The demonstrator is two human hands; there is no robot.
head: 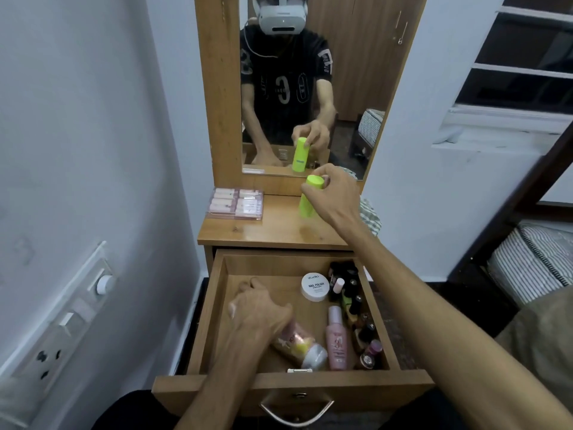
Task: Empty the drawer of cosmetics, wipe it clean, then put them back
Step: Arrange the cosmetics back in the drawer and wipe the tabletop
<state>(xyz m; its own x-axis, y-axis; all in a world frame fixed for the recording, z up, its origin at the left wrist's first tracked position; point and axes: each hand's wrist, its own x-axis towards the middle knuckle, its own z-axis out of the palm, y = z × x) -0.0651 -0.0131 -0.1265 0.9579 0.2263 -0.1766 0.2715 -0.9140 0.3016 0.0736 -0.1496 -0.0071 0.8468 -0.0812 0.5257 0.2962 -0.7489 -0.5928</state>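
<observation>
Beside the pink box (235, 203), right hand (335, 193) grips green bottle (309, 197); left hand (257, 308) grips drawer (210, 308) bottle (299, 344).

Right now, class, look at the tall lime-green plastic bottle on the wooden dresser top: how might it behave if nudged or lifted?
The tall lime-green plastic bottle stands upright on a narrow base, so a sideways nudge would probably tip it. Being cylindrical, it would likely roll once down. Its smooth plastic may be a bit slippery; the right hand grips it near the cap.
</observation>
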